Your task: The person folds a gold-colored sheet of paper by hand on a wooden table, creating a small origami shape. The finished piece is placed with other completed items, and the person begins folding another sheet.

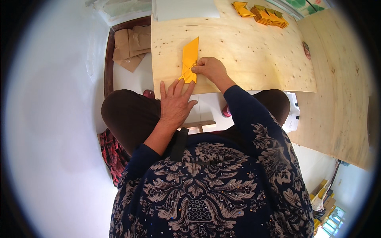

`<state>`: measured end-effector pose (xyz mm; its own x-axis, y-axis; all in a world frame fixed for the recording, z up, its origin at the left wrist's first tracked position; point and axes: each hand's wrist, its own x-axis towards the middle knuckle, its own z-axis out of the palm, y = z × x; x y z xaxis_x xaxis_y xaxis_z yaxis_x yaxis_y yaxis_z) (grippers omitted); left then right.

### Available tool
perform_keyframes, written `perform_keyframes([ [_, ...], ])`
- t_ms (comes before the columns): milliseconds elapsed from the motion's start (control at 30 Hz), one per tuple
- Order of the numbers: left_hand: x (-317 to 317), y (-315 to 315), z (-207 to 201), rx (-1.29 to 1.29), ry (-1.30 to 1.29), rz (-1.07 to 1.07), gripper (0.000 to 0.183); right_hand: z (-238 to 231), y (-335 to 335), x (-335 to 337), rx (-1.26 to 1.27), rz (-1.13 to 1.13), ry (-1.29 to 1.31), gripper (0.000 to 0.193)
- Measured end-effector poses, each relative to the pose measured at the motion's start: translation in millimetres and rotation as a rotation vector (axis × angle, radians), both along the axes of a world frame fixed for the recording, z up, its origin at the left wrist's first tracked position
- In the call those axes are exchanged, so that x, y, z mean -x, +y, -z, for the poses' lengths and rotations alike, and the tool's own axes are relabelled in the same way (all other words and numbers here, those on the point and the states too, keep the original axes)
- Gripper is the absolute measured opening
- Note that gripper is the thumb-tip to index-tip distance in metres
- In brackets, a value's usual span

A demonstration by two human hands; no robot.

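Note:
A folded strip of yellow paper [190, 53] lies on the pale plywood table [246, 59] close to its front edge, its far end coming to a slanted point. My left hand [174, 104] is spread flat, with fingertips resting on the paper's near end and the table edge. From the right, my right hand [211, 70] pinches the paper's right side about midway along, thumb and fingers pressed together. Creases and small folds show between the two hands. The exact bit of paper in the pinch is partly hidden by the fingers.
Stacks of folded yellow paper [270, 16] sit at the table's far right. A pale sheet [184, 10] covers the far left part. Near the right edge lies a small red calculator-like device [306, 50]. Brown cardboard [131, 41] is left of the table; another plywood surface [333, 79] adjoins its right.

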<state>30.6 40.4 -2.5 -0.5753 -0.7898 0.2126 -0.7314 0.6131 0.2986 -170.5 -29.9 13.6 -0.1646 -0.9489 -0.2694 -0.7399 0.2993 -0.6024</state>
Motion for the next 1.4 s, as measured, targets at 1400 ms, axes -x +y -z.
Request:
perform_keyframes([
  [1400,18.1,-3.2,-3.8,-0.072,-0.148,0.118,0.079,-0.9,-32.1,8.5,-0.202,-0.044,0.079,0.034],
])
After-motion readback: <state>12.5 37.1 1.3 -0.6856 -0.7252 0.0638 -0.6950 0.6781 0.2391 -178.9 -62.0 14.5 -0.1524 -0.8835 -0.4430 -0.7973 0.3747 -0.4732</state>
